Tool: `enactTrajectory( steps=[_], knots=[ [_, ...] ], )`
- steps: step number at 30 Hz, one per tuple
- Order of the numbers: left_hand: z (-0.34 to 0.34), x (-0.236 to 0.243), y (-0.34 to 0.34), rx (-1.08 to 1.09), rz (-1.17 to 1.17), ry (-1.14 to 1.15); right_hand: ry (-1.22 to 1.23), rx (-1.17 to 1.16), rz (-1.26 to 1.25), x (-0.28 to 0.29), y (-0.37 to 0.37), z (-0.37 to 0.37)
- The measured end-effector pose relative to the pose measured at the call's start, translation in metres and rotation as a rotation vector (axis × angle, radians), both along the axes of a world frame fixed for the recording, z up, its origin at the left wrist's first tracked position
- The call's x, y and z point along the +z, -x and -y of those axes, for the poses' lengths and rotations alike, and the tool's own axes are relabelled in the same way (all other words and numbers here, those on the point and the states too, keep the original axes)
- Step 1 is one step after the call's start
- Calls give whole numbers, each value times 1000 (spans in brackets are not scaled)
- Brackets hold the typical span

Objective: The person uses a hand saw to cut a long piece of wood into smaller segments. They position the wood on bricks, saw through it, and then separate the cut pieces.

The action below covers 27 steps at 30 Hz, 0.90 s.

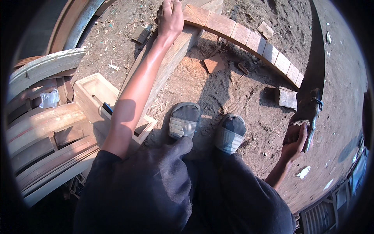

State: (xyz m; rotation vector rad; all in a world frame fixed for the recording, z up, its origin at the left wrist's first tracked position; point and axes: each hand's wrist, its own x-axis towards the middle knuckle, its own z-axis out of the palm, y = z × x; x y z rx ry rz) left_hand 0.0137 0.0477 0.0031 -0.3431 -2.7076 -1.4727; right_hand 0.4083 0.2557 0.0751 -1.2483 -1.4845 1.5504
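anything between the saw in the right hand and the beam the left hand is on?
Nothing solid visible. The right hand holds the handsaw off to the right; the left hand grips the wooden beam. Between them lie bare dirt, a curved row of wood blocks and small offcuts.

An open wooden box (pixel 93 93) sits on the dirt at the left, beside stacked curved boards (pixel 46 136). A clear plastic bag (pixel 49 98) lies on that stack. A flat wood scrap (pixel 214 63) and a small block (pixel 287 97) rest on the ground, well apart. Two grey sandals (pixel 185 120) stand side by side.
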Motion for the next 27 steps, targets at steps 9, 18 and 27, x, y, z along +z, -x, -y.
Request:
enactTrajectory(
  steps=[9, 18, 27],
  knots=[
    [15, 57, -130, -1030, -262, 576, 92, -202, -54, -6, -43, -15],
    [-29, 63, -62, -830, -688, 722, 172, -202, -172, -33, -75, -26],
    [-86, 21, -21, -1258, -362, 780, -20, -301, 47, -12, -57, -6]
  ],
)
